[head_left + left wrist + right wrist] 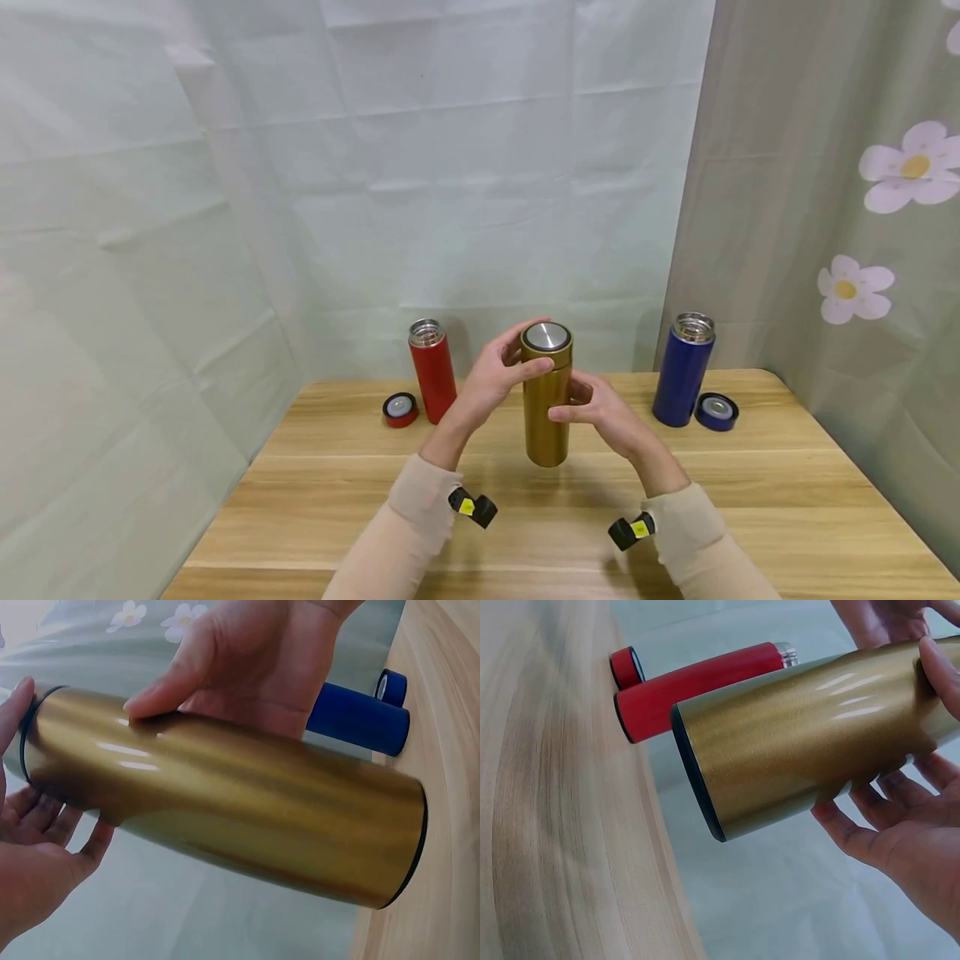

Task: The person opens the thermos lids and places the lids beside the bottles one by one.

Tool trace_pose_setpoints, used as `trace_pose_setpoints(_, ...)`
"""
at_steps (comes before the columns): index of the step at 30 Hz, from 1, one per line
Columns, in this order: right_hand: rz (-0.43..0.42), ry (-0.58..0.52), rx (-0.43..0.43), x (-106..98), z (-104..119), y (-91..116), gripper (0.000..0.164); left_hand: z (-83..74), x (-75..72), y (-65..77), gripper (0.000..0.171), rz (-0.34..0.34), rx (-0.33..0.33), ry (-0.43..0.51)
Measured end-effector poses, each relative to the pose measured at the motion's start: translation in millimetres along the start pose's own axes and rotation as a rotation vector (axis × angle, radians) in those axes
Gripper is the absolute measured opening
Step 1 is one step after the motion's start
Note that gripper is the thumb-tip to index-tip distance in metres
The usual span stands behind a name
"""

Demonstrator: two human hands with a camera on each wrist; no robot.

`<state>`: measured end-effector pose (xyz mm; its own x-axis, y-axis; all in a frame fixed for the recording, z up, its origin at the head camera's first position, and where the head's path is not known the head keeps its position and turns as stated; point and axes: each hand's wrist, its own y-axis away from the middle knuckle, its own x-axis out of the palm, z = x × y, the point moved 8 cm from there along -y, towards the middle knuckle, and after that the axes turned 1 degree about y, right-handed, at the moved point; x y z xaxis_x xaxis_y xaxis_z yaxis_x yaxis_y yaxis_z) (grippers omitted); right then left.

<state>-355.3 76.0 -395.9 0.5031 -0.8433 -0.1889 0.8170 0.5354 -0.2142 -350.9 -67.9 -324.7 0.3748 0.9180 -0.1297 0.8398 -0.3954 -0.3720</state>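
Observation:
A gold thermos (546, 417) is held upright between both hands, its base off the table in the right wrist view. Its lid (547, 337), with a silver disc on top, sits on the bottle. My left hand (491, 375) grips around the lid, thumb in front. Lower down, my right hand (603, 412) holds the body from the right, thumb across the front and fingers behind. In the left wrist view the left hand (41, 874) curls at the lid end. The right wrist view has the right hand (919, 832) around the body.
On the wooden table (300, 492), a red bottle (433, 375) stands uncapped at the back left beside its upturned lid (400, 408). At the back right stands an uncapped blue bottle (682, 371), its lid (716, 411) next to it. A pale curtain (480, 183) hangs behind.

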Motion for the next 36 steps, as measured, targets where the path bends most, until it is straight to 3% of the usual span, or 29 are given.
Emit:
trace_pose_setpoints(7,-0.079,0.03,0.0,1.5,-0.1,-1.3,0.061,0.3,-1.4,1.2,0.066,-0.102,0.021,-0.042)
trace_pose_setpoints(11,-0.105,0.032,0.003,2.3,-0.3,-2.4,0.064,1.0,-2.4,1.7,0.066,-0.116,0.018,-0.053)
trace_pose_setpoints(16,-0.102,0.043,0.013,-0.2,-1.3,-2.0,0.063,0.7,-3.0,3.0,0.068,-0.026,0.009,-0.04)
trace_pose_setpoints(21,-0.025,0.018,0.003,1.8,1.2,0.6,0.059,0.0,-3.2,2.7,0.068,0.102,0.005,0.0)
trace_pose_setpoints(25,0.021,0.003,0.006,3.3,1.2,3.1,0.06,-1.5,-2.7,3.0,0.075,0.165,0.004,-0.006)
trace_pose_setpoints(29,0.026,-0.003,0.003,2.7,1.1,3.6,0.06,-2.1,-2.6,2.4,0.076,0.179,0.006,0.005)
trace_pose_setpoints(36,0.018,-0.003,0.004,2.2,2.7,2.5,0.061,-1.5,-1.7,0.2,0.07,0.131,0.017,0.034)
